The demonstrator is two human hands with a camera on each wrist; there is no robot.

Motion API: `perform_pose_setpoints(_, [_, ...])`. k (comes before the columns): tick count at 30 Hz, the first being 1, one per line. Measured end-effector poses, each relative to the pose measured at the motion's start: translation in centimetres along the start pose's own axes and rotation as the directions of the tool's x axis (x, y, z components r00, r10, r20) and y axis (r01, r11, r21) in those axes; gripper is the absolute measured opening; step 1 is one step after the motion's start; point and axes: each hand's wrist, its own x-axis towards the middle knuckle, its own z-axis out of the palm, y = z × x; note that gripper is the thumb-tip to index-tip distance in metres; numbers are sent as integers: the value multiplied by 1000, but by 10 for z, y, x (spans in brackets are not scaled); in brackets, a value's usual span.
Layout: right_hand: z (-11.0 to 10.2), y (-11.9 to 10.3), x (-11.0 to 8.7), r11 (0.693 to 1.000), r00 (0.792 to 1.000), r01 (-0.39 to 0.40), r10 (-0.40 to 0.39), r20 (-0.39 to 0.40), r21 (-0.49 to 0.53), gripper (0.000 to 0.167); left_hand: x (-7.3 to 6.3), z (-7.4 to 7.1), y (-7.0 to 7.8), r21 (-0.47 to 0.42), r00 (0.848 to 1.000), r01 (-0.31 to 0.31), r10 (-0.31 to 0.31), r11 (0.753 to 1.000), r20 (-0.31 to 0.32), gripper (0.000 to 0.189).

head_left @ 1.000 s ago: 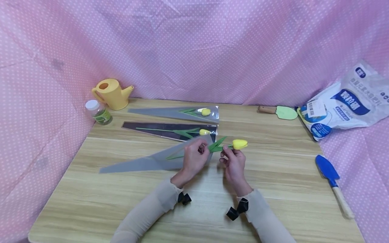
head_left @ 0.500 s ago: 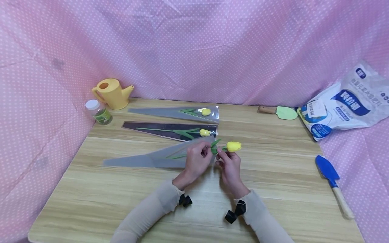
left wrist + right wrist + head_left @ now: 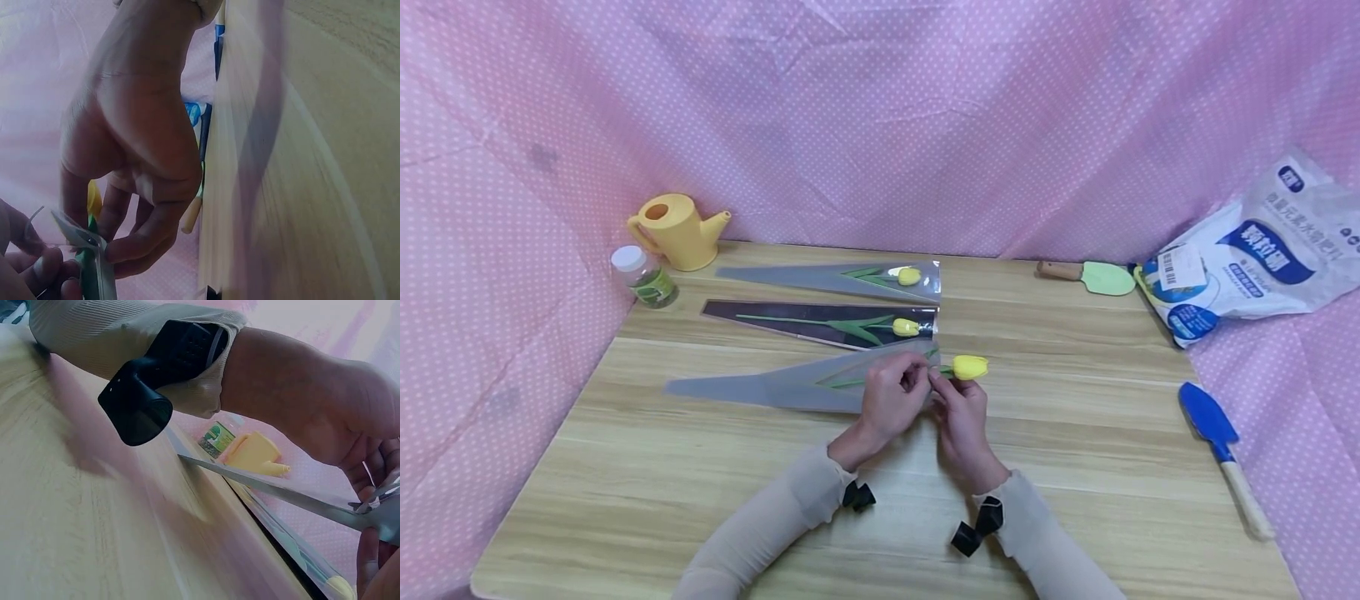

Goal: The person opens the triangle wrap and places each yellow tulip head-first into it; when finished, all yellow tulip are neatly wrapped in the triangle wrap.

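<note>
In the head view, a yellow tulip (image 3: 970,367) lies partly inside a translucent grey flower sleeve (image 3: 737,390), with its bloom beyond the open right end. My left hand (image 3: 891,390) pinches the sleeve near its mouth. My right hand (image 3: 964,417) holds the tulip below the bloom, fingertips right at the sleeve's edge. Seen from the left wrist, the right hand's fingers (image 3: 147,234) close about the green stem and the sleeve's edge. In the right wrist view, the sleeve (image 3: 281,492) stretches from both hands down toward the table. The leaves are largely hidden by the hands and film.
Behind lie two sleeved tulips, in a grey sleeve (image 3: 790,277) and a black sleeve (image 3: 775,314). A yellow watering can (image 3: 681,237) and a jar (image 3: 651,283) stand back left. A green trowel (image 3: 1107,279), a white bag (image 3: 1247,258) and a blue trowel (image 3: 1210,417) are at right.
The right hand and tulip have moved left toward the left hand, and the leaves have gone into the sleeve. The sleeve's narrow end has shifted right and farther back.
</note>
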Motion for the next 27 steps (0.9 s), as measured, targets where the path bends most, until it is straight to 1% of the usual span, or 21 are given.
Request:
perform_pose_setpoints(4, [-2,-3,3,1000,1000,-10,10,-9,-8,11,3,-4,-1,-39,999,36,-35,999,15,9])
perform_pose_setpoints(6, [-3,-5,4,1000,1000,-19,19,-12,-8,10,6,-8,-4,-56,1000,27,-27,998,1,8])
perform_pose_setpoints(10, [-3,-7,5,1000,1000,-20,20,-6,17,10,15,-23,-15,-16,1000,-18,18,1000,-20,11])
perform_pose_setpoints(12, [-3,-7,5,999,1000,-15,15,0,28,9,19,-32,-23,13,1000,-13,13,1000,15,17])
perform_pose_setpoints(14, [-3,-8,5,999,1000,-8,8,2,34,8,22,-42,-28,47,996,25,-29,999,86,29])
perform_pose_setpoints(15, [-4,-8,5,999,1000,-6,6,4,36,8,22,-46,-31,67,990,44,-53,997,132,37])
perform_pose_setpoints(16, [-4,-9,5,999,1000,-3,3,6,42,8,23,-51,-33,99,980,63,-80,993,183,45])
perform_pose_setpoints(18, [-5,-10,5,999,1000,3,-3,7,45,9,22,-58,-38,180,948,82,-132,980,290,63])
perform_pose_setpoints(19, [-5,-10,5,999,1000,6,-6,7,47,9,22,-61,-40,221,927,82,-156,972,342,73])
perform_pose_setpoints(20, [-5,-11,5,999,1000,8,-8,5,46,10,21,-64,-42,266,902,68,-173,962,396,83])
perform_pose_setpoints(22, [-6,-12,6,999,1000,13,-13,7,48,10,20,-67,-46,339,846,30,-204,940,492,100])
perform_pose_setpoints(24, [-6,-13,6,999,1000,17,-17,1,41,11,18,-68,-49,392,787,-6,-237,920,569,113])
perform_pose_setpoints(25, [-7,-14,7,999,1000,16,-16,-2,37,12,17,-68,-50,408,762,-17,-253,913,597,117])
perform_pose_setpoints(26, [-7,-15,7,999,1000,18,-18,-6,31,13,15,-67,-51,427,740,-29,-268,904,617,120])
perform_pose_setpoints(27, [-7,-15,8,999,1000,17,-17,-10,29,13,14,-66,-52,437,724,-34,-280,899,631,122])
